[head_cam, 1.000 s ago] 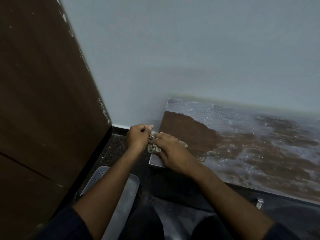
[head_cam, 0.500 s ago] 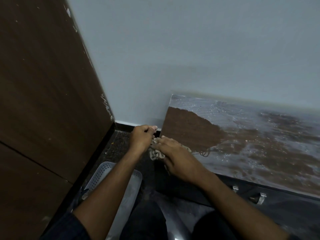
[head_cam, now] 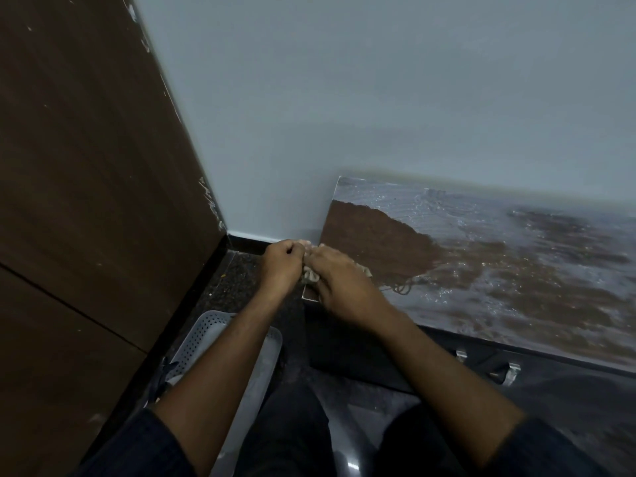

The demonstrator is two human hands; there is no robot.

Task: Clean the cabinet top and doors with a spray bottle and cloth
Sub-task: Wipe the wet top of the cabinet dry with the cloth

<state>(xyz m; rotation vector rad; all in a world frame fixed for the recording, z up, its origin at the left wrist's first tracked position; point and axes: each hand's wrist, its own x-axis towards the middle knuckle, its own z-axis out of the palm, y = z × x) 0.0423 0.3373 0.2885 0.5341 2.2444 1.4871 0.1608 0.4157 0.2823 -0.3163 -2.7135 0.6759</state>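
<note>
Both hands meet at the wet cabinet top's (head_cam: 481,270) left corner. The left hand (head_cam: 280,266) and right hand (head_cam: 340,284) have fingers curled round a bunched cloth (head_cam: 311,277).

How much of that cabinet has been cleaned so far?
Only a start. A dry brown patch at the left corner of the cabinet top looks wiped. Both hands, left and right, grip the cloth at that corner's edge. The rest of the top is wet and streaky, and the doors below look untouched.
</note>
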